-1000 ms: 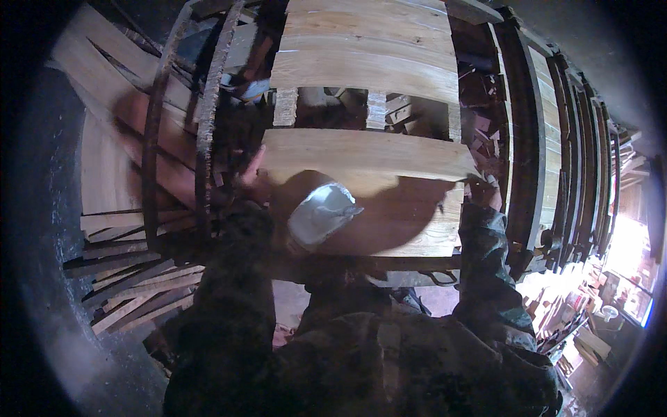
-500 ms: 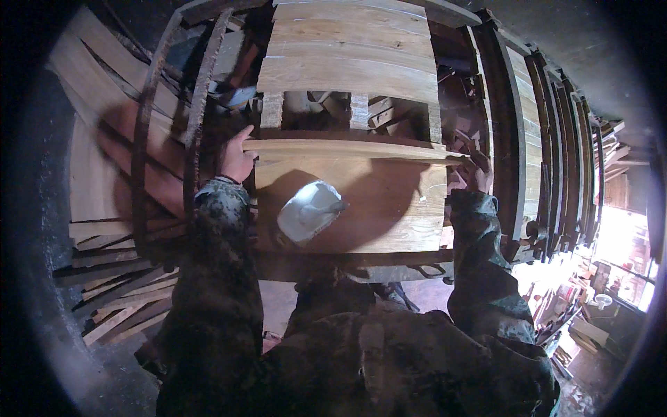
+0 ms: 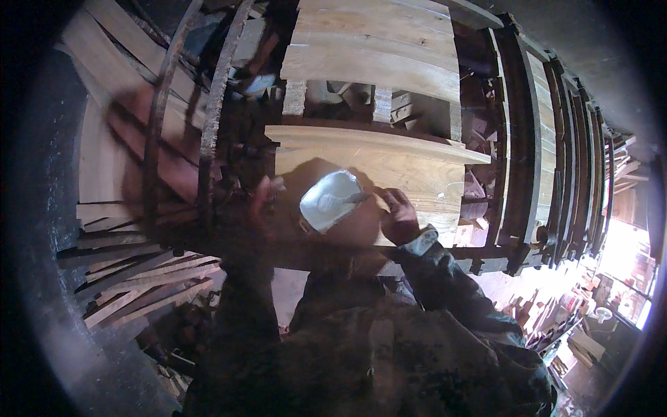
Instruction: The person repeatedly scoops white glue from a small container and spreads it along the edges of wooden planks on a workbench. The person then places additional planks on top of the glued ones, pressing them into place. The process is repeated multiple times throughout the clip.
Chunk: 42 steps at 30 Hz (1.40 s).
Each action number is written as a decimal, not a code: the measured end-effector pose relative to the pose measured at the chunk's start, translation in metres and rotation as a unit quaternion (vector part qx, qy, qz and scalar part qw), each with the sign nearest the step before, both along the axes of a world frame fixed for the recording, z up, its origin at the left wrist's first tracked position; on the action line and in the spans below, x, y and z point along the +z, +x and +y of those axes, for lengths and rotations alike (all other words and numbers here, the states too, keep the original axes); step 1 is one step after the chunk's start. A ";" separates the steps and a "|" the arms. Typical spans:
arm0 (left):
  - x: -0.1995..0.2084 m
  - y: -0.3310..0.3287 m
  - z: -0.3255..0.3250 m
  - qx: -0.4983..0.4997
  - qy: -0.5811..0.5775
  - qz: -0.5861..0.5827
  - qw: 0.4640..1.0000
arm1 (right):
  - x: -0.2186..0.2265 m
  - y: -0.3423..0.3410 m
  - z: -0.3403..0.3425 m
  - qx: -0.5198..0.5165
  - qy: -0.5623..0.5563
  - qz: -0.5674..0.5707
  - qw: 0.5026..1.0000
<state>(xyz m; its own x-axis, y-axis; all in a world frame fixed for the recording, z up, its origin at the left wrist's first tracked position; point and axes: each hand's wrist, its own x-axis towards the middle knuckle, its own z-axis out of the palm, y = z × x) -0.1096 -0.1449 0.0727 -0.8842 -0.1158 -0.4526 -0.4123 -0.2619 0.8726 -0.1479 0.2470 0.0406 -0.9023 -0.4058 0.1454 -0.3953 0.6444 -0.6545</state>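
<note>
Our dark rack (image 3: 210, 132) carries two wood panels, a loose board (image 3: 379, 143) and a white tub (image 3: 326, 208).
A row of dark frames (image 3: 531, 153) crowds the rack's right side; planks (image 3: 149, 283) lie heaped beyond its left bars. A gap crossed by pale strips (image 3: 294, 99) parts the far panel (image 3: 372, 52) from the near panel (image 3: 424, 177). The loose board follows the near panel's far edge, one end jutting past the right edge. Our right hand (image 3: 399, 217) has fingers half curled beside the stick (image 3: 358, 199) in the tub; we cannot tell whether they grip it. Our left hand (image 3: 261, 201) blurs at the left edge, its grip unclear. Bare wood runs from our right hand to the right edge, where one pale mark (image 3: 441, 198) is too small to read.
</note>
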 end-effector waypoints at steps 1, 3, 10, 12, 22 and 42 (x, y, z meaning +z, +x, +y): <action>0.003 0.019 0.016 -0.039 -0.100 0.042 0.993 | -0.002 -0.003 -0.011 0.028 0.016 0.020 0.999; 0.004 0.056 0.058 -0.114 -0.291 0.127 0.942 | 0.000 -0.007 -0.024 0.059 0.031 0.030 0.997; -0.073 0.032 0.143 -0.017 -0.126 0.268 0.955 | 0.024 -0.011 -0.058 0.199 0.051 0.111 0.972; -0.093 -0.019 0.149 -0.129 -0.228 0.363 0.894 | 0.034 -0.019 -0.063 0.204 0.059 0.124 0.969; -0.046 -0.074 0.152 -0.247 -0.291 0.322 0.866 | 0.066 -0.023 -0.064 0.161 0.154 0.041 0.974; 0.066 0.024 0.069 -0.089 -0.505 0.209 0.833 | 0.076 -0.069 -0.015 -0.060 -0.343 -0.550 0.759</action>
<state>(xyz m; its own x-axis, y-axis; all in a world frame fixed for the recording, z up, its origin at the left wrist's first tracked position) -0.0860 -0.0756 0.1385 -0.9840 -0.1011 0.1469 0.0283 0.7247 0.6885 -0.2173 0.2315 0.1163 -0.6557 -0.4796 -0.5831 0.6682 -0.0089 -0.7440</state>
